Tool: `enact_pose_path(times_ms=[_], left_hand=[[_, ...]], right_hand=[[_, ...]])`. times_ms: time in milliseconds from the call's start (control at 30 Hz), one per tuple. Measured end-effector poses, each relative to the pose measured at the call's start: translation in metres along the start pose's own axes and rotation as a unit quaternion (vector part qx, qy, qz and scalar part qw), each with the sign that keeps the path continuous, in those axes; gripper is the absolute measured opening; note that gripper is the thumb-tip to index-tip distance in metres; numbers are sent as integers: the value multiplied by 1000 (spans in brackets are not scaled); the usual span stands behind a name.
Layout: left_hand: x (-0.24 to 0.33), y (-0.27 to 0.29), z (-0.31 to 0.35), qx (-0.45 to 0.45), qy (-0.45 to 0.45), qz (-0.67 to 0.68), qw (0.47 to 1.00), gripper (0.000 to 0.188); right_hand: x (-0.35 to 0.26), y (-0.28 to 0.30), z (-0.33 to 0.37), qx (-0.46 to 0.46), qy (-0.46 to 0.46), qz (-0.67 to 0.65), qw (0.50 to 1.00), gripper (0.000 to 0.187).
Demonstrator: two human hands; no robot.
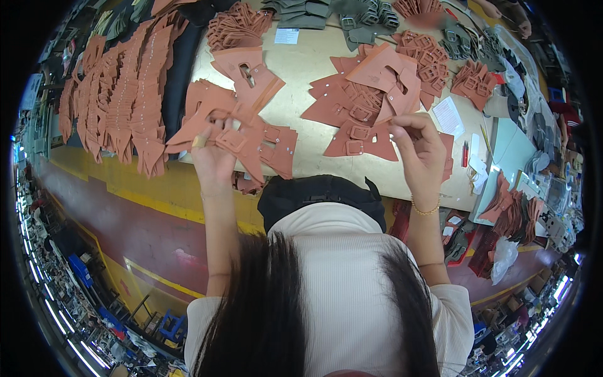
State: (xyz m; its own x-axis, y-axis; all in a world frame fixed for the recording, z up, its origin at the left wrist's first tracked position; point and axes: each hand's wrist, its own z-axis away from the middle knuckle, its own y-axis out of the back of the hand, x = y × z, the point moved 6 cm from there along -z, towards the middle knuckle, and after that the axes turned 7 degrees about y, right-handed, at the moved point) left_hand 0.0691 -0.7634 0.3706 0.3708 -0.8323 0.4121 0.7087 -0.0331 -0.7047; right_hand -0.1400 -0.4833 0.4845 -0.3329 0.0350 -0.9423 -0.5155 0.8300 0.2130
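My left hand [215, 157] is closed on a terracotta leather piece with a covered buckle [232, 139], at the left of the table's near edge. More cut leather pieces [254, 78] lie just beyond it. Right of centre is a pile of buckled leather pieces [357, 112]. A larger piece with a cut-out slot [382, 70] lies on top of that pile. At the pile's right edge is my right hand [422, 147], thumb and forefinger drawn together. What sits between those fingertips, if anything, is too small to make out.
Long overlapping rows of terracotta pieces [135, 81] cover a dark surface at the left. Dark green buckled straps [370, 17] and more terracotta bundles [239, 26] stand along the table's far side. A paper sheet [448, 117] and a red pen-like tool [465, 154] lie at the right.
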Motion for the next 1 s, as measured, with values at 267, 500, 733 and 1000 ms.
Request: enact_pose_path(times_ms=[267,500,733,1000], left_hand=[[-40,91,-20,86,-25,69,994,46],[-103,160,-56,126,47,-70,988,43],[-88,159,-46,157,5,-283,946,52],[-87,216,-45,243,128,-339,900,31]], right_hand=[[31,9,22,-49,-80,5,996,13],[57,11,13,-69,-83,82,991,14],[165,75,-7,33,-143,193,970,16],[229,94,-49,47,-90,279,955,16]])
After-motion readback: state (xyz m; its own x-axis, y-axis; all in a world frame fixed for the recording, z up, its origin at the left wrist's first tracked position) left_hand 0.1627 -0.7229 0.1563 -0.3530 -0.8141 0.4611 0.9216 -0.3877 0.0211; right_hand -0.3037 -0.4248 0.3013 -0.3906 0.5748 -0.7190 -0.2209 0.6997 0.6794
